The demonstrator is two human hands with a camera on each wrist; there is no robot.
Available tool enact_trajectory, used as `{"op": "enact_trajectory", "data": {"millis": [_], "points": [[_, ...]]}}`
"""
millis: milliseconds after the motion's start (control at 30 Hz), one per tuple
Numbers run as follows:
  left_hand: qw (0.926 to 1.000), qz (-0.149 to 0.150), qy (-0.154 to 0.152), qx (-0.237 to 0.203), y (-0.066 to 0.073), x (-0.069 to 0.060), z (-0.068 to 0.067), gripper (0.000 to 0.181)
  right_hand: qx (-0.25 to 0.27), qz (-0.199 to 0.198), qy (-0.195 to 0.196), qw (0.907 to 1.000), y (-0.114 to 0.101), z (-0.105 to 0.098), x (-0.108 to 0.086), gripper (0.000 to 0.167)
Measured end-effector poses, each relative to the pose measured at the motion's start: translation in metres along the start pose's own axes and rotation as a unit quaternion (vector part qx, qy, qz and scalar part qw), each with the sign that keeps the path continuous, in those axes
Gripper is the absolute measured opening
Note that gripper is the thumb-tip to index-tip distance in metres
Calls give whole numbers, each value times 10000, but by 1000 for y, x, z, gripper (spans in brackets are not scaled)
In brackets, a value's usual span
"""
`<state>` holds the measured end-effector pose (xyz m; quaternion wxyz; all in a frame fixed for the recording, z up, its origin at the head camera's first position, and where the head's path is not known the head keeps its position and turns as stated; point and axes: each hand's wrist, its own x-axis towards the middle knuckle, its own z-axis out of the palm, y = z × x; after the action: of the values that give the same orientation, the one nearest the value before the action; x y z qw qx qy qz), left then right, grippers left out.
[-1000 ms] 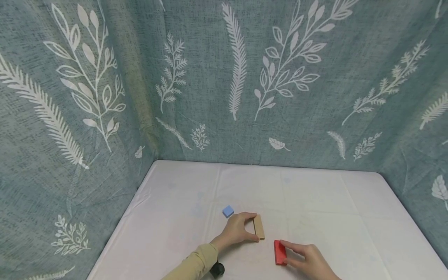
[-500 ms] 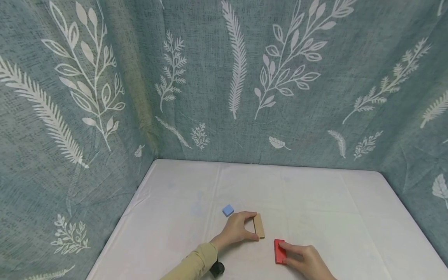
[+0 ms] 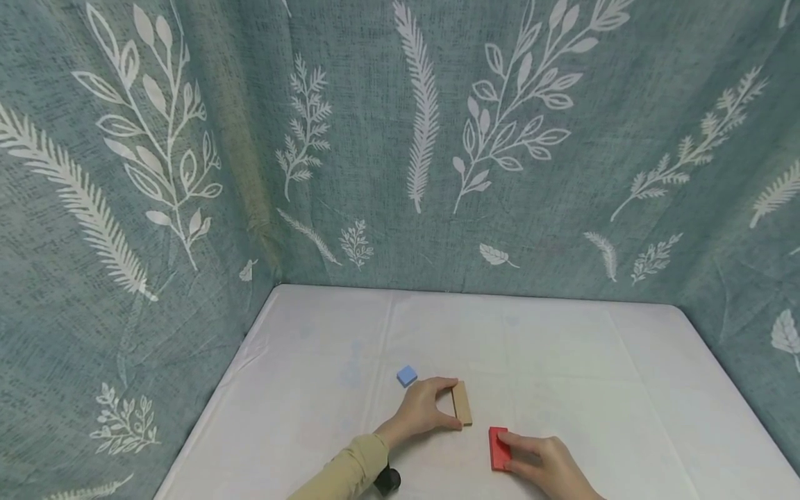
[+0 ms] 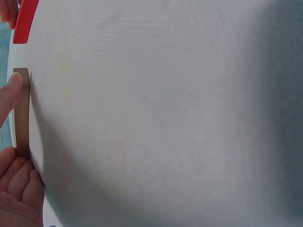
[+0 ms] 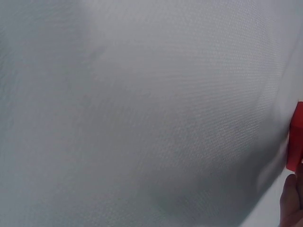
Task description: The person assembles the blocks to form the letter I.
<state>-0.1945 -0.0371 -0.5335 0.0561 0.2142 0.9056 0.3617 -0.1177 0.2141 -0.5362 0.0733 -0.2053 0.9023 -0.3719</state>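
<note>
My left hand (image 3: 421, 408) holds a flat tan wooden block (image 3: 463, 403) by its two ends, thumb at the near end and fingers at the far one. The left wrist view shows the same wooden block (image 4: 22, 118) standing against the white cloth between thumb and fingers. To the right and nearer, my right hand (image 3: 551, 464) pinches a red rectangular block (image 3: 496, 453) between thumb and forefinger. Only a strip of that red block (image 5: 296, 137) shows at the right wrist view's edge. The two blocks lie a small gap apart.
A small blue square block (image 3: 407, 376) lies just beyond my left hand. The blocks are on a white cloth-covered table (image 3: 594, 368). A green leaf-patterned curtain (image 3: 375, 153) hangs around its back and sides. A black device (image 3: 388, 480) sits under the left wrist.
The right forefinger has slid slightly onto the red block since a second ago. The left hand and the wooden block have hardly moved.
</note>
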Motion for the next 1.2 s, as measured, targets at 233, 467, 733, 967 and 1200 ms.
{"op": "enact_trajectory", "data": {"millis": [233,467,733,967,1200], "points": [[10000,-11,-48,-10,2,0,-1,71,-42,-161,154,9997,2,1,0,46],[9998,-57,-163,-9,2,-1,-1,71,-90,-198,91,9997,2,1,-2,45],[9992,-214,-222,-258,1,2,-4,72,-121,-223,162,9995,0,0,-2,45],[9989,-47,-52,-457,4,6,-8,71,-177,-255,174,9994,1,1,-1,44],[9953,157,48,-951,11,16,-17,68,-286,-461,277,9981,3,0,-1,41]]}}
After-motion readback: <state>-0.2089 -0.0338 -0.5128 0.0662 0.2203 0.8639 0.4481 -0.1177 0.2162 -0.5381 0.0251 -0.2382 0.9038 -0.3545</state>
